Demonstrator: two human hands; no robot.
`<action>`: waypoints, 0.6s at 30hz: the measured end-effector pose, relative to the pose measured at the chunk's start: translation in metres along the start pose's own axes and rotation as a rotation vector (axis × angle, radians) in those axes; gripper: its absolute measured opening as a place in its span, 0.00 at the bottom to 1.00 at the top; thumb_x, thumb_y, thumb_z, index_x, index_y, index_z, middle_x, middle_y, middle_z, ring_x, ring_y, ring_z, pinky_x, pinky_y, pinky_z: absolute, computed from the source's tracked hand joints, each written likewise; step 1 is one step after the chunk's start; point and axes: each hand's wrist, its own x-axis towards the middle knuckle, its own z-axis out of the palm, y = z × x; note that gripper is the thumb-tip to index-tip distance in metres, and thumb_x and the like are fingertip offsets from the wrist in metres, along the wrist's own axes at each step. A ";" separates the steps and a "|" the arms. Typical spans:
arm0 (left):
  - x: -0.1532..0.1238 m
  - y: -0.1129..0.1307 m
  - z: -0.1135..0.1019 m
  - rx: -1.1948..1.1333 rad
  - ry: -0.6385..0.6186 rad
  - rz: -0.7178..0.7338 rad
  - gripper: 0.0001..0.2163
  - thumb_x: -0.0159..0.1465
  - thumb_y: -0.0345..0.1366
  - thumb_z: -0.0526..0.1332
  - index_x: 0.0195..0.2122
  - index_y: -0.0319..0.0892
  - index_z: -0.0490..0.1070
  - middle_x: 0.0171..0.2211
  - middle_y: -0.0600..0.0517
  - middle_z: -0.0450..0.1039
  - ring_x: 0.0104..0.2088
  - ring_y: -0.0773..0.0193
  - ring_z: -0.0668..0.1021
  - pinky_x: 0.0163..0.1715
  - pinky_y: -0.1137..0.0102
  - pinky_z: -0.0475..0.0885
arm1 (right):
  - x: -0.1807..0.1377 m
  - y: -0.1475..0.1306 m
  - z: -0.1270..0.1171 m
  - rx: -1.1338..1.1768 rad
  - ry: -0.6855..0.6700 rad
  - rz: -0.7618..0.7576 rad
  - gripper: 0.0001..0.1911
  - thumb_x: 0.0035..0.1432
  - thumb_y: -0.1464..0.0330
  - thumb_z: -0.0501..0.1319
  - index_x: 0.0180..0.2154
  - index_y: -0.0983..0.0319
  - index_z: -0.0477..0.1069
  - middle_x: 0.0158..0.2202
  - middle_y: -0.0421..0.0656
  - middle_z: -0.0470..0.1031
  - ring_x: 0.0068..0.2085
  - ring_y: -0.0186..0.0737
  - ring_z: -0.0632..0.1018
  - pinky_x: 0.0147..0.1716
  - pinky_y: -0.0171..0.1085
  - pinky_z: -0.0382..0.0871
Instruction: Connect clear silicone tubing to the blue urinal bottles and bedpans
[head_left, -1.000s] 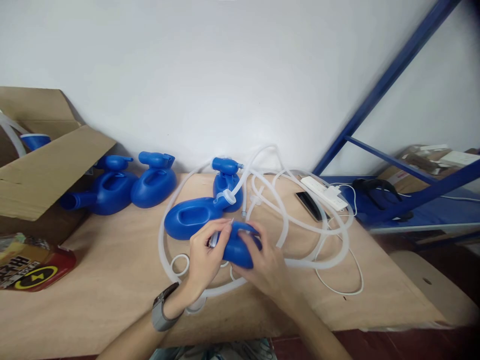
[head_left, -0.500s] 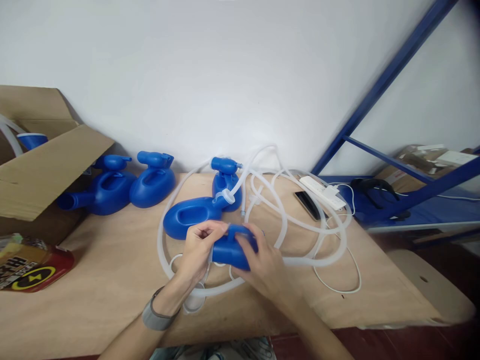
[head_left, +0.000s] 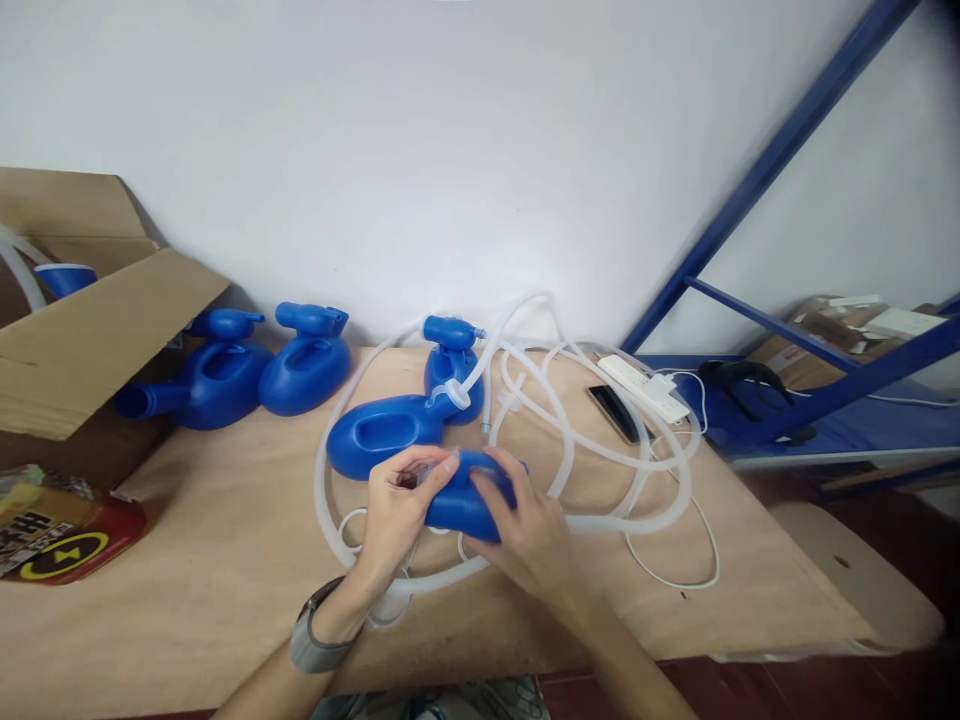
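The blue piece [head_left: 454,506] lies a little flatter than a second ago — its left end seems the part being worked. The left hand [head_left: 394,508] pinches that end, the right hand [head_left: 525,528] clasps its body, over the wooden table [head_left: 225,560] — tubing [head_left: 615,524] looping behind, below a white wall [head_left: 450,150].

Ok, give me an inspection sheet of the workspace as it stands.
Surface: wooden tabletop, partly covered by translucent hose.
Job's things: blue container in both hands; blue bottle lying behind it, white cap at its mouth; three more blue bottles farther back.
Clutter: phone, power strip, red-and-yellow package, open carton.
Hands: left hand at the container's left end; right hand gripping its right side.
Cables: thin white cable looped at right, ends hard to trace.
Surroundings: white wall behind, blue metal frame at right.
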 end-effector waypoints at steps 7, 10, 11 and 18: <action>-0.004 0.003 -0.001 0.091 0.002 0.000 0.11 0.58 0.46 0.74 0.34 0.45 0.86 0.39 0.48 0.87 0.42 0.53 0.86 0.44 0.67 0.78 | -0.005 0.000 0.003 -0.003 0.007 0.007 0.28 0.60 0.65 0.70 0.59 0.65 0.70 0.61 0.59 0.72 0.50 0.55 0.81 0.30 0.40 0.77; -0.006 0.000 0.000 0.087 0.014 0.062 0.08 0.60 0.44 0.73 0.34 0.46 0.87 0.39 0.49 0.87 0.42 0.56 0.85 0.46 0.68 0.77 | -0.004 0.000 0.003 -0.017 0.020 0.000 0.28 0.60 0.65 0.69 0.59 0.65 0.70 0.60 0.59 0.73 0.49 0.54 0.81 0.30 0.40 0.77; -0.006 -0.002 0.000 0.067 0.013 0.084 0.07 0.60 0.44 0.73 0.33 0.47 0.86 0.39 0.50 0.86 0.43 0.57 0.85 0.47 0.69 0.77 | -0.004 -0.001 0.004 -0.019 0.020 0.000 0.28 0.60 0.65 0.69 0.59 0.65 0.69 0.60 0.59 0.73 0.49 0.54 0.81 0.30 0.40 0.77; 0.000 -0.008 -0.005 -0.046 -0.003 -0.081 0.12 0.52 0.43 0.79 0.36 0.46 0.87 0.39 0.49 0.86 0.40 0.61 0.83 0.39 0.75 0.76 | -0.004 -0.001 0.005 -0.022 0.020 -0.002 0.28 0.59 0.65 0.71 0.58 0.66 0.70 0.60 0.60 0.73 0.47 0.55 0.81 0.29 0.41 0.77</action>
